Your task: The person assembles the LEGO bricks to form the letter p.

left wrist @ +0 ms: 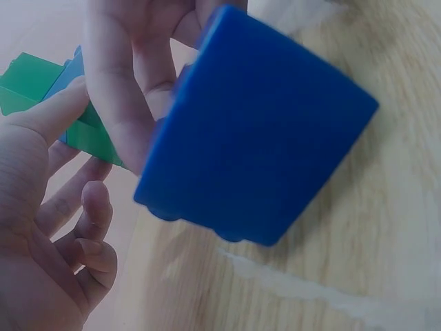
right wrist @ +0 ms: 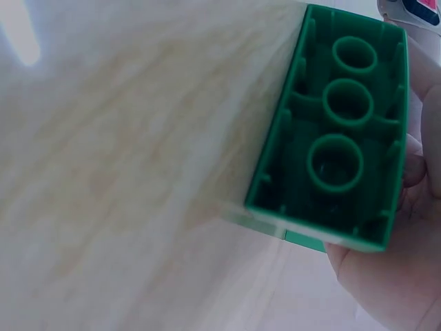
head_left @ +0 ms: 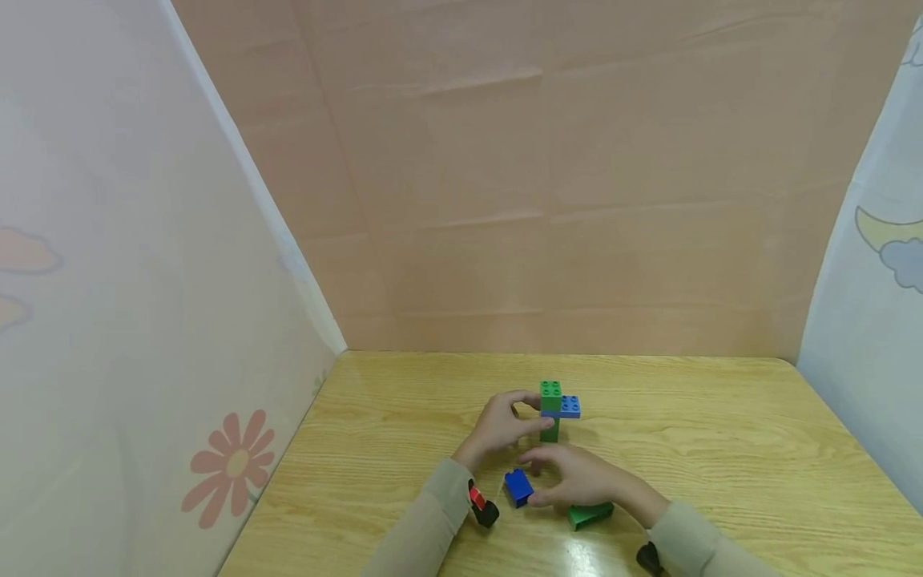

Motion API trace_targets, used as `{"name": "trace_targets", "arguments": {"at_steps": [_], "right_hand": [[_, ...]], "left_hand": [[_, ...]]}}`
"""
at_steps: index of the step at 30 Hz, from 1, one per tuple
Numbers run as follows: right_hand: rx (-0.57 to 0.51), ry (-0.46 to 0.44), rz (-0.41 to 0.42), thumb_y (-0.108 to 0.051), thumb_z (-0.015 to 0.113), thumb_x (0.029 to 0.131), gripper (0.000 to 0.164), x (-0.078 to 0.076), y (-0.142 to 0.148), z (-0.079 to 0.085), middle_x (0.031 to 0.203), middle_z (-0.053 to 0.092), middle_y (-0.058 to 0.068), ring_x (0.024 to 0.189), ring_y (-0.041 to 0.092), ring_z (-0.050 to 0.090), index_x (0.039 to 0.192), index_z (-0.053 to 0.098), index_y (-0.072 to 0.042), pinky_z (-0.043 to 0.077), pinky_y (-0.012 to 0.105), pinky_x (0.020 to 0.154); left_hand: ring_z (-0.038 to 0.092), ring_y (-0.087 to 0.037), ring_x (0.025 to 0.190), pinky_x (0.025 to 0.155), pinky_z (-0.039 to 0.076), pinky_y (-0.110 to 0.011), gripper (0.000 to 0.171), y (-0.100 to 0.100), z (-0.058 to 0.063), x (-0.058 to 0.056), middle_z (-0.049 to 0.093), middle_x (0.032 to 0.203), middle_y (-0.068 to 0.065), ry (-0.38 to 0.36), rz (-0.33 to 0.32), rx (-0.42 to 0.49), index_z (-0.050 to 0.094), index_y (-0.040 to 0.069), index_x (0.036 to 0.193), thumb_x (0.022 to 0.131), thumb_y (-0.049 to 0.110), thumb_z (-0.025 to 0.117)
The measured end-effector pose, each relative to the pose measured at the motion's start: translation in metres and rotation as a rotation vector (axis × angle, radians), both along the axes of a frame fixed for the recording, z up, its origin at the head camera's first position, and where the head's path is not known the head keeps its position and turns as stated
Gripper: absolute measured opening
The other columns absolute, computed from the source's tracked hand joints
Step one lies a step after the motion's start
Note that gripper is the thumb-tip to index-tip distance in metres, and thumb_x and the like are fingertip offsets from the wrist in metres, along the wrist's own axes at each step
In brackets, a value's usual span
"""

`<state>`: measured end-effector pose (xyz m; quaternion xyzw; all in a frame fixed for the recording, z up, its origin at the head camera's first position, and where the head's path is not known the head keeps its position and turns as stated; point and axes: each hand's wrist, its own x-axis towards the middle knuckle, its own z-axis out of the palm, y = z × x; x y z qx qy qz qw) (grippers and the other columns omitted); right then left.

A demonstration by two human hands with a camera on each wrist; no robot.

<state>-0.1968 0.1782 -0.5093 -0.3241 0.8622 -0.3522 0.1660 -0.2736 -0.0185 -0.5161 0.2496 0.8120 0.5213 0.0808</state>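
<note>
My left hand [head_left: 497,425] pinches a small upright stack of toy building bricks, thumb on its near side and fingers behind. The stack has a green brick [head_left: 551,394] on top, a light blue brick [head_left: 570,407] jutting out to the right, and green below. My right hand [head_left: 577,477] hovers low beside a loose dark blue brick [head_left: 517,488], thumb near its corner and fingers apart above it. In the left wrist view this blue brick [left wrist: 258,131] looms large, hiding part of the right fingers. A loose green brick [right wrist: 331,131] shows its hollow underside near the right hand.
That green brick [head_left: 591,515] lies on the wooden table [head_left: 404,401] beneath my right wrist. Behind the table rises a brown sheet [head_left: 461,200]. Pale patterned cloth walls stand at the left [head_left: 144,240] and right [head_left: 872,320].
</note>
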Motion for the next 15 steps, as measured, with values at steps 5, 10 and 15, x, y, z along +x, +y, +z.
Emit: {"name": "trace_targets", "arguments": {"at_steps": [5,10,15], "right_hand": [[-0.011,0.010,0.026,-0.048,0.078,0.093,0.057,-0.0004,-0.0019,0.0037,0.120,0.065,-0.007,0.109,0.013,0.062,0.138,0.064,-0.014,0.053,0.038,0.090],[-0.011,0.016,0.042,-0.046,0.078,0.093,0.054,-0.0012,-0.0024,0.0034,0.118,0.064,-0.010,0.107,0.011,0.060,0.136,0.065,-0.016,0.052,0.036,0.087],[0.000,0.018,0.043,-0.049,0.077,0.093,0.056,-0.0032,-0.0033,0.0020,0.117,0.063,-0.013,0.105,0.009,0.060,0.138,0.065,-0.017,0.052,0.035,0.086]], "left_hand": [[0.060,-0.010,0.071,0.058,0.052,-0.028,0.037,-0.0002,-0.0007,-0.0010,0.070,0.111,0.017,0.017,0.002,-0.010,0.076,0.024,0.121,0.090,0.042,0.083],[0.060,-0.008,0.072,0.058,0.052,-0.027,0.037,0.0002,-0.0004,-0.0016,0.070,0.111,0.017,0.040,-0.003,-0.014,0.076,0.022,0.121,0.090,0.042,0.083],[0.057,-0.008,0.064,0.053,0.049,-0.026,0.033,-0.0002,-0.0004,-0.0019,0.070,0.109,0.017,0.044,-0.006,-0.005,0.077,0.023,0.118,0.090,0.040,0.083]]}}
